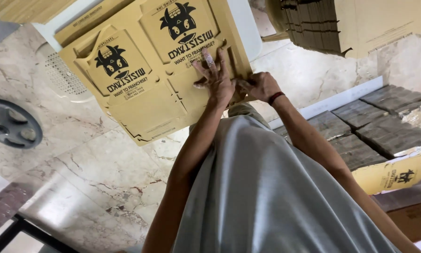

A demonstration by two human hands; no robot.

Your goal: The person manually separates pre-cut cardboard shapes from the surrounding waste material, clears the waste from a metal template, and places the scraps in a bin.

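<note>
The flat yellow die-cut cardboard box blank (149, 70) runs off the top edge of the frame. The right hand (261, 85) curls at the blank's lower right corner, its fingertips hidden. The stack of flattened brown cardboard (313, 26), upper right, is cut by the top edge. The dark round metal fan base (9, 124) is clipped at the left edge.

Soft, even daylight; glare on the marble floor (79, 187), slight blur and edge distortion.

Flat yellow die-cut cardboard box blank (145, 70), apparently unfolded
</note>
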